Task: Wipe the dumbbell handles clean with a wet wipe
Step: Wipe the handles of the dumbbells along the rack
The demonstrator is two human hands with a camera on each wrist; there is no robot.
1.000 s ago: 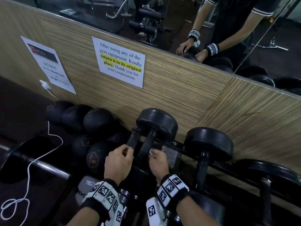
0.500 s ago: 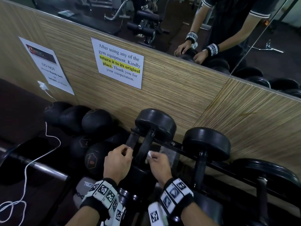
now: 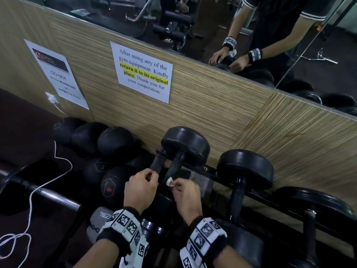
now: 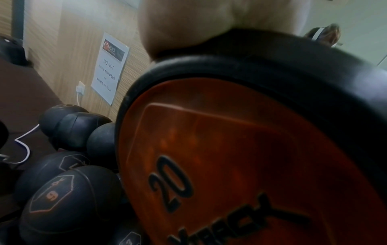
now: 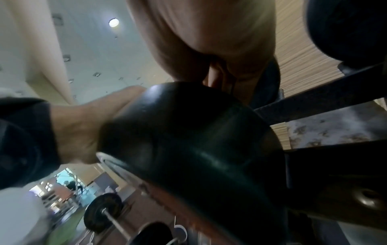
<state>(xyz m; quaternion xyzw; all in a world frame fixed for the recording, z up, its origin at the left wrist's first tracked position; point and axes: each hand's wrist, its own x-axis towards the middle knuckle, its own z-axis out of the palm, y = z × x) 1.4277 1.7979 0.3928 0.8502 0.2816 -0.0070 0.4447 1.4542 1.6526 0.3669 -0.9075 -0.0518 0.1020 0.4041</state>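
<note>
A black dumbbell [image 3: 185, 146] lies on the rack, its far head against the wood panel and its dark handle [image 3: 174, 167] running toward me. My right hand [image 3: 185, 192] pinches a small white wet wipe [image 3: 169, 181] against the near part of that handle. My left hand [image 3: 141, 188] is curled over the dumbbell's near head, just left of the handle. The left wrist view shows the palm [image 4: 188, 24] lying on the rim of that head [image 4: 230, 149], which has an orange face marked 20. In the right wrist view my right hand [image 5: 209, 41] hangs over the same black head [image 5: 188, 132]; the wipe is hidden there.
Two more dumbbells [image 3: 245, 169] [image 3: 313, 206] sit on the rack to the right. Black medicine balls [image 3: 116, 144] pile up at the left. A barbell [image 3: 48, 194] and a white cable [image 3: 38, 190] lie on the floor further left. The wood panel [image 3: 212, 113] carries paper notices, with a mirror above.
My right hand with the wipe has shifted a little left along the handle. The left hand has stayed on the dumbbell's near head.
</note>
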